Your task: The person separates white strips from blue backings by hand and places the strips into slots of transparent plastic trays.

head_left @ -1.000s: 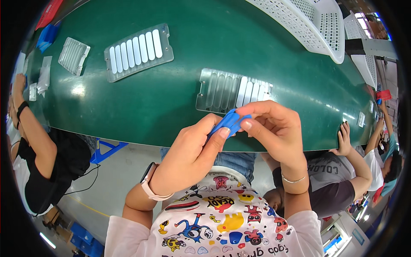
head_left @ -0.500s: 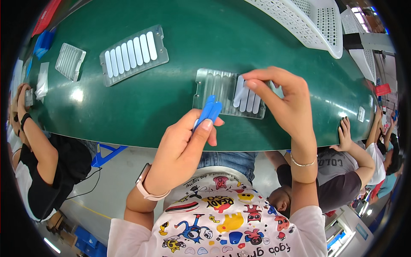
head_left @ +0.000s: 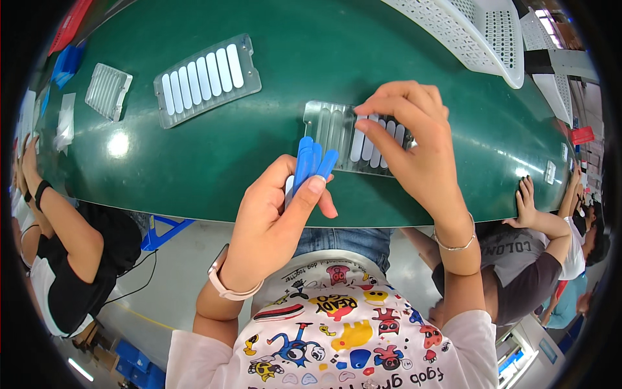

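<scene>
My left hand (head_left: 278, 207) is closed around several blue strips (head_left: 310, 159) with rounded ends, which fan out above the thumb. A white edge shows beside them, against the palm. In front of it lies a clear grooved tray (head_left: 334, 111), with white rounded strips in its right-hand grooves and bare grooves on the left. My right hand (head_left: 414, 139) reaches over the tray's right part. Thumb and forefinger pinch at the upper end of the leftmost white strip (head_left: 357, 144), which lines up with a groove. The hand hides part of the other strips.
Farther left lies a second clear tray (head_left: 254, 71) filled with white strips, and beyond it a smaller grooved tray (head_left: 109, 91). A white perforated basket (head_left: 479, 55) stands at the far right. Co-workers sit on both sides; one person's hand (head_left: 526, 201) rests on the table edge.
The leftmost white strip, tilted before, now lies straight along its groove under my right fingers. The blue strips in my left hand have spread apart and shifted slightly left.
</scene>
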Tool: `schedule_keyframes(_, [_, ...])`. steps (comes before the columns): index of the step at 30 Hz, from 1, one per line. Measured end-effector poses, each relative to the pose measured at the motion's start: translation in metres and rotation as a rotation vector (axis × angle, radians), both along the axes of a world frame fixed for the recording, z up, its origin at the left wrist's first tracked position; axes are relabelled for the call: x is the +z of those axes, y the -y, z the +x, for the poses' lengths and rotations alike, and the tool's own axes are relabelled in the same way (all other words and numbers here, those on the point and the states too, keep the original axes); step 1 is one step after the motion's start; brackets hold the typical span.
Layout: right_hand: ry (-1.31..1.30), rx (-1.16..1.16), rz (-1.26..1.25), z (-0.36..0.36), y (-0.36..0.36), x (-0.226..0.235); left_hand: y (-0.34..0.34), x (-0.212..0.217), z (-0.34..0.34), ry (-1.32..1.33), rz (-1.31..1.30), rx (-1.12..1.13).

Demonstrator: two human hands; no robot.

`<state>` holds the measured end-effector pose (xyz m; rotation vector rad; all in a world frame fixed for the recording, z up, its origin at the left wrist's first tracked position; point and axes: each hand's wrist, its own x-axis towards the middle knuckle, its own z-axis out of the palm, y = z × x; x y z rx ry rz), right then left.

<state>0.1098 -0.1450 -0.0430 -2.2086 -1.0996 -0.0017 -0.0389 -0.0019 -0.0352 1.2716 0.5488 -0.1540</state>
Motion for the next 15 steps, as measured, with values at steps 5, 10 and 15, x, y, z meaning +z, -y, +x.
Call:
schedule_keyframes(5, [-0.434,0.396,0.297,-0.006,0.002,0.006,-0.004,0.002,0.001,-0.004,-0.149,-0.065])
schedule_keyframes(10, [-0.614,0.379,0.342,-0.002,0.007,0.005,-0.007,0.002,-0.002,0.021,-0.321,-0.057])
schedule_keyframes(15, [-0.668,0.045,0.185,0.013,0.007,0.017,-0.004,-0.003,-0.001,0.022,-0.181,0.004])
